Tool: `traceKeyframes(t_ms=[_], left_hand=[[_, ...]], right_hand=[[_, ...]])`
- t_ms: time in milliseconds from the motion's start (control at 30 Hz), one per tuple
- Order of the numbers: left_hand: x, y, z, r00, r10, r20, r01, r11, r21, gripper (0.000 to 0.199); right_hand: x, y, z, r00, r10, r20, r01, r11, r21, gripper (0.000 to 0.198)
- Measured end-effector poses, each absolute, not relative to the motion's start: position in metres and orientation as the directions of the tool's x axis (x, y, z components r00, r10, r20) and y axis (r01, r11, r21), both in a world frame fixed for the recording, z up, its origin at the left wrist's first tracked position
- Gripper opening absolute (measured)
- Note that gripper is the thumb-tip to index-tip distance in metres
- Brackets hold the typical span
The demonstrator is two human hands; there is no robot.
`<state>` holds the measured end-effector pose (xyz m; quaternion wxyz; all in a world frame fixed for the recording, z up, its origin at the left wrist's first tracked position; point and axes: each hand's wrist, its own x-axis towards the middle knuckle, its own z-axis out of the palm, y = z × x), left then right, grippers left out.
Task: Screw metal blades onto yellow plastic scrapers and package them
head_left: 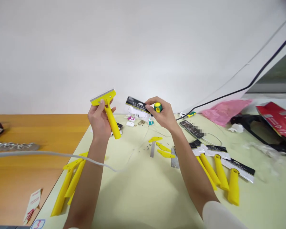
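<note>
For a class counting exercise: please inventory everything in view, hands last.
Scraper: 1, yellow, left hand
Packet: 1, black and white, right hand
Tool handle: 1, green and yellow, right hand
Loose scrapers: at least 2, yellow, table's left
Handles with packets: 4, yellow, right
Flat pieces: 3, yellow, centre
Strip: 1, grey, centre
Phone: 1, dark, right
Sheet: 1, pink, rear right
Package: 1, red, far right
Cable: 1, black, upper right
Cord: 1, whitish, left
Other items: several, mixed colours, scattered
Table: 1, greenish, centre
Side surface: 1, brown, left
Wall: 1, white, behind
Left hand: 1, bare, left
Right hand: 1, bare, centre
</note>
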<state>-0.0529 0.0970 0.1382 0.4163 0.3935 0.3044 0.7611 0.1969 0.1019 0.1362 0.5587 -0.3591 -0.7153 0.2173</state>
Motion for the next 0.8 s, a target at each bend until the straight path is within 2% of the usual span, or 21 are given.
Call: traceKeyframes(t_ms=[100, 200, 300, 433, 633, 800], left_hand=[[-0.042, 0.094, 0.139, -0.302, 0.898, 0.32, -0.406, -0.425, 0.809, 0.033], [-0.029, 0.089, 0.139, -0.224, 0.922, 0.317, -0.415, -0.384, 0.825, 0.037], [-0.018, 0.086, 0.135, -0.176, 0.935, 0.306, -0.436, -0.353, 0.828, 0.037], [0.001, 0.083, 0.124, -0.243, 0.919, 0.311, -0.501, -0.394, 0.771, 0.034], [0.027, 0.075, 0.109, -0.369, 0.886, 0.28, -0.568, -0.453, 0.687, 0.031], [0.021, 0.078, 0.104, -0.27, 0.946, 0.183, -0.692, -0.322, 0.646, 0.029]], right_hand=[[0.19, 0.097, 0.139, 0.019, 0.835, 0.55, -0.013, 0.551, -0.835, 0.03], [0.181, 0.096, 0.138, 0.025, 0.866, 0.5, -0.113, 0.499, -0.859, 0.034], [0.174, 0.095, 0.136, -0.027, 0.854, 0.52, -0.029, 0.519, -0.854, 0.033], [0.164, 0.094, 0.129, -0.114, 0.814, 0.57, 0.148, 0.581, -0.8, 0.026], [0.139, 0.092, 0.112, -0.13, 0.7, 0.702, 0.404, 0.684, -0.607, 0.026], [0.134, 0.092, 0.107, -0.28, 0.691, 0.667, 0.382, 0.717, -0.583, 0.02]])
